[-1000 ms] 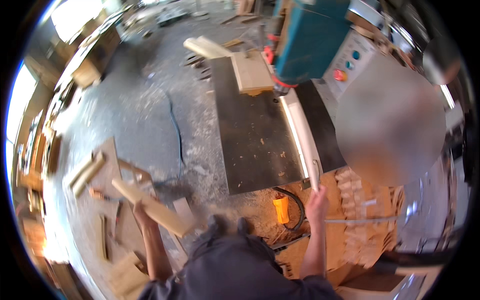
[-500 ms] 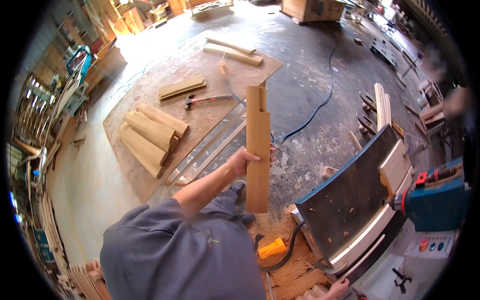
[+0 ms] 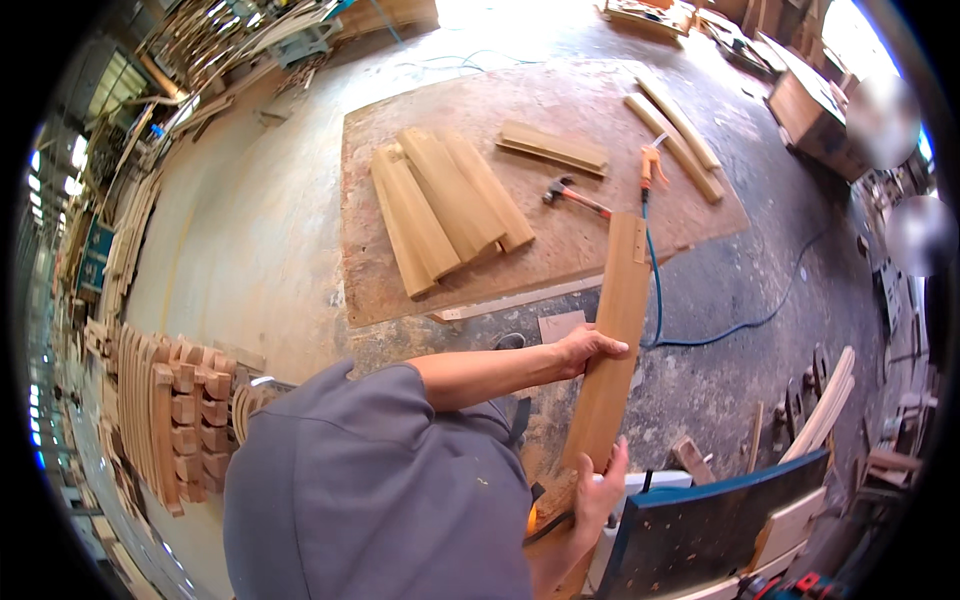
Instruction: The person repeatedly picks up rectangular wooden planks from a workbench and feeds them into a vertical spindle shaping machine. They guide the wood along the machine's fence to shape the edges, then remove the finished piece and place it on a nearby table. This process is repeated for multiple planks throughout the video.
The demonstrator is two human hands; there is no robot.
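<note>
My left hand (image 3: 588,350) grips a long wooden board (image 3: 614,315) near its middle, thumb on the face and fingers hidden behind it. A stepped notch is cut into the board's far end. At its near end my right hand (image 3: 603,487) is open, thumb against the wood and fingers stretched up beside the edge. Beyond the board, a claw hammer (image 3: 578,196) and an orange air blow gun (image 3: 652,168) lie on a low work panel (image 3: 375,310). Several similar boards (image 3: 455,200) lie side by side to their left.
A dark-topped machine (image 3: 715,515) stands close at the lower right. The blue air hose (image 3: 735,329) curves over the floor. Two long strips (image 3: 675,145) and a shorter grooved piece (image 3: 552,146) rest on the panel. Stacked wooden parts (image 3: 185,420) stand at the left.
My view has swung right and down onto the machine's side less, more toward the panel. The board now tilts, and my right hand has moved from the machine to its near end.
</note>
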